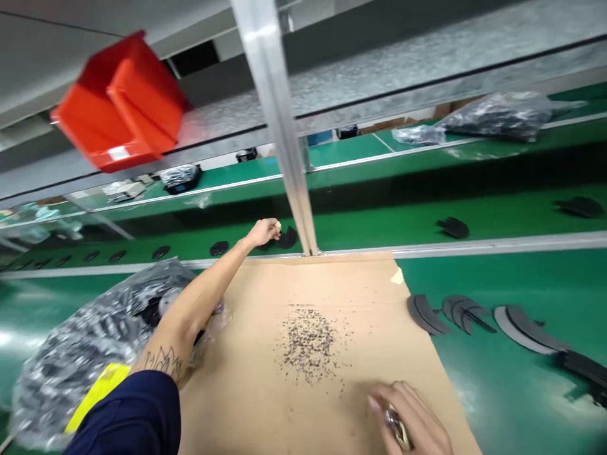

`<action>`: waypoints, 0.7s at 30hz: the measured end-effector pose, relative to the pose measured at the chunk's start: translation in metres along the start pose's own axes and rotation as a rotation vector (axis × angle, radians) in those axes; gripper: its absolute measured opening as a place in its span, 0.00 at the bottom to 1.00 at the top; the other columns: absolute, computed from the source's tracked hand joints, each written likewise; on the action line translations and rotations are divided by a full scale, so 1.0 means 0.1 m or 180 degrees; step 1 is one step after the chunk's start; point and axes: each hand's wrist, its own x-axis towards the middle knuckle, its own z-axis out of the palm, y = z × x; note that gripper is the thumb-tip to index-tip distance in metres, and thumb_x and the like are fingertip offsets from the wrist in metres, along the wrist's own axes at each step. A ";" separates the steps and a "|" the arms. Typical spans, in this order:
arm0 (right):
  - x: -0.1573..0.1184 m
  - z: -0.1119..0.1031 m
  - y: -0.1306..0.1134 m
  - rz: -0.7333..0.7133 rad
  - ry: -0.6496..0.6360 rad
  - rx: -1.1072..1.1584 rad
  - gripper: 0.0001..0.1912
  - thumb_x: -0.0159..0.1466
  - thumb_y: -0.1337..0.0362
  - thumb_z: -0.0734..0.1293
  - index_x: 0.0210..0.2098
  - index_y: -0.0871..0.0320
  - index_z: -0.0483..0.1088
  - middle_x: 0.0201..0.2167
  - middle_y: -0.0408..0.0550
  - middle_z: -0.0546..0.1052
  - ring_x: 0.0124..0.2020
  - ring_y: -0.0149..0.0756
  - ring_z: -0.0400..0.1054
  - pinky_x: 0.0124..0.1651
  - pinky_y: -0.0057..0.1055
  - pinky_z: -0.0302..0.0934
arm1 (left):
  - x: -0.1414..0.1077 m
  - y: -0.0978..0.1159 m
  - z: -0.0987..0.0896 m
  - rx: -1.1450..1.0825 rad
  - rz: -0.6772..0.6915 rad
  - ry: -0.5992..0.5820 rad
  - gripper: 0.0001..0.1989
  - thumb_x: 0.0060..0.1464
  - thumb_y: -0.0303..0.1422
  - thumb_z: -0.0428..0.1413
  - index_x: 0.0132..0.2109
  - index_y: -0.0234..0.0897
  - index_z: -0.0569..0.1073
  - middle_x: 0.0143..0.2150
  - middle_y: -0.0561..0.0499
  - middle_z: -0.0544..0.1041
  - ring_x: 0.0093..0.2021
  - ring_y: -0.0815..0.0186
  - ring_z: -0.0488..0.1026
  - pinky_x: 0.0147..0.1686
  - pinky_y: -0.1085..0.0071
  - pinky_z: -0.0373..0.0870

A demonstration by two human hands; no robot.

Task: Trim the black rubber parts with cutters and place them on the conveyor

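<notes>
My left hand [265,232] stretches forward to the green conveyor belt. Its fingers are pinched at the edge of a black curved piece [288,238], and something pale yellow covers a fingertip. Low on the right, my right hand [415,420] is curled around a small shiny metal hand tool [397,427]; blur and the fingers hide its exact kind. Beneath both arms lies a cardboard sheet [256,379], with many tiny black scraps [310,341] scattered over its middle.
A plastic bag [95,335] with a yellow label [97,395] lies left. Black curved pieces [467,313] rest on the green table at right; others [219,248] sit along the belt. A metal post [279,114] rises ahead, beside a red bin [123,107] overhead.
</notes>
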 end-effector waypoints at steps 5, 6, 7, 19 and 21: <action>0.29 0.20 -0.28 -0.0386 -0.0214 0.0285 0.10 0.68 0.68 0.64 0.49 0.56 0.71 0.32 0.49 0.77 0.29 0.38 0.73 0.35 0.34 0.68 | -1.13 0.23 -0.73 -0.0050 -0.0106 0.0299 0.09 0.62 0.33 0.58 0.36 0.32 0.72 0.30 0.49 0.79 0.33 0.65 0.81 0.39 0.68 0.78; 0.36 0.26 -0.36 -0.0392 -0.0279 0.0316 0.13 0.69 0.66 0.64 0.53 0.57 0.70 0.32 0.49 0.77 0.30 0.38 0.73 0.35 0.33 0.69 | -1.40 0.30 -0.74 -0.0103 -0.0107 0.0259 0.08 0.61 0.33 0.58 0.36 0.32 0.72 0.31 0.48 0.80 0.34 0.64 0.82 0.40 0.68 0.78; 0.41 0.33 -0.44 -0.0350 -0.0364 0.0338 0.16 0.70 0.64 0.64 0.56 0.57 0.68 0.31 0.48 0.76 0.29 0.38 0.72 0.35 0.32 0.70 | -1.68 0.39 -0.70 -0.0153 -0.0090 0.0176 0.07 0.61 0.33 0.59 0.37 0.33 0.73 0.32 0.48 0.82 0.36 0.63 0.82 0.40 0.68 0.78; 0.38 0.64 -0.82 0.0693 -0.1504 0.1191 0.19 0.67 0.46 0.66 0.34 0.56 0.74 0.25 0.44 0.76 0.24 0.34 0.69 0.30 0.25 0.65 | -3.20 0.46 -0.31 0.1552 0.0063 -0.0053 0.08 0.64 0.25 0.52 0.42 0.36 0.76 0.40 0.44 0.81 0.42 0.60 0.79 0.43 0.67 0.75; 0.38 0.57 -0.76 0.0844 -0.1424 0.1110 0.22 0.65 0.43 0.66 0.33 0.57 0.74 0.26 0.45 0.77 0.25 0.34 0.69 0.29 0.25 0.65 | -3.12 0.24 -0.65 0.2224 -0.0255 0.0273 0.10 0.60 0.20 0.50 0.39 0.32 0.76 0.42 0.37 0.79 0.48 0.54 0.77 0.49 0.61 0.72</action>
